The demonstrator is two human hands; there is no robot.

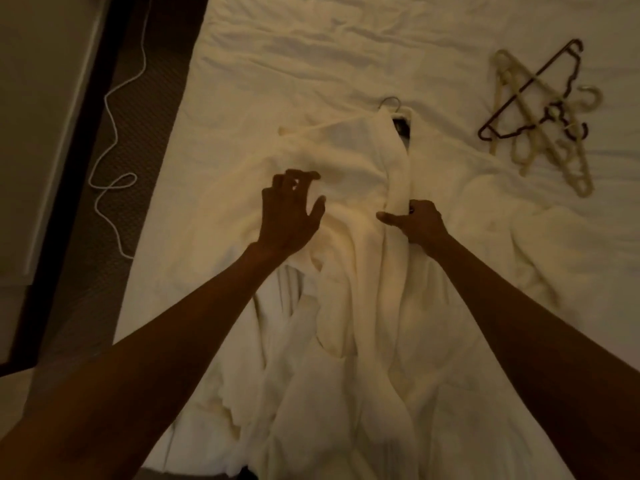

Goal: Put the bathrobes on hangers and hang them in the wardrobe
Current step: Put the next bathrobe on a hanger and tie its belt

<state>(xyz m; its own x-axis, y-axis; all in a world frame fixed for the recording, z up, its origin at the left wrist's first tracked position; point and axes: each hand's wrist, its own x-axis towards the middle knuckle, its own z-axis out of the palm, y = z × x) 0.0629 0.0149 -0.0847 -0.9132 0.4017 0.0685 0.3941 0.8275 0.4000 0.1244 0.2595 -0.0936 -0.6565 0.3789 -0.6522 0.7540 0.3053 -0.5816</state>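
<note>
White, creased bedding covers the bed (311,46) under me, and two bare forearms reach out over it. One bathrobe (363,271) lies lengthwise on the sheet, its skirt bunched in folds nearest me and its collar farthest away. My left hand (289,213) is over the robe's left side with the fingers spread and loosely bent, gripping nothing; I cannot tell whether the fingertips touch the cloth. My right hand (420,225) is clenched round the robe's front edge, thumb pointing left across it. To the right of that hand sits a rumpled heap of cloth (502,216); I cannot tell whether it is a second robe or bedding. One hanger (313,130) is inside the robe's shoulders, a pale arm poking out at the left and a metal hook above the collar. Beyond, at the far right of the sheet, lies a tangle of spare hangers: one dark hanger (530,88) across several pale hangers (583,188), too overlapped to count. One white cord (110,109) snakes along the dark floor (138,150) left of the bed.
</note>
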